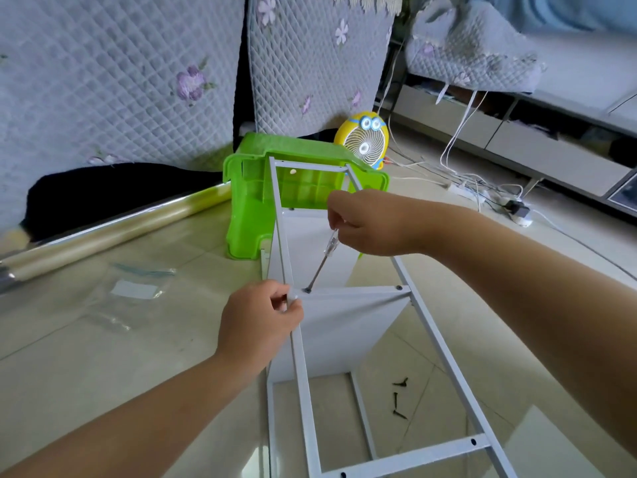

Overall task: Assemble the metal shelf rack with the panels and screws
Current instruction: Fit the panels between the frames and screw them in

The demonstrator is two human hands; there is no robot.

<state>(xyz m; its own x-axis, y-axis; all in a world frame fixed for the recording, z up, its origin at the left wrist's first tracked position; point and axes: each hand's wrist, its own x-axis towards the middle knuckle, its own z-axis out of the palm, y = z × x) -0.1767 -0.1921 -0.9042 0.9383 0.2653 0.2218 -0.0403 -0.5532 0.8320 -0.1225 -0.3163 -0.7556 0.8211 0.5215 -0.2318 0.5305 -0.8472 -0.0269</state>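
Note:
A white metal rack frame (444, 360) lies on its side on the tiled floor, running away from me. White panels (337, 326) stand inside it. My left hand (258, 326) grips the left rail where a crossbar meets it. My right hand (372, 222) holds a clear-handled screwdriver (325, 258), its tip set on a dark screw (307, 290) at the crossbar's left end. A second screw (398, 288) sits at the crossbar's right end. Three loose black screws (399, 396) lie on the floor inside the frame.
A green plastic stool (248, 201) lies tipped at the frame's far end. A clear film roll (113, 232) and empty plastic bags (134, 291) lie to the left. A yellow fan (365, 139) and white cables with a power strip (482, 191) are behind.

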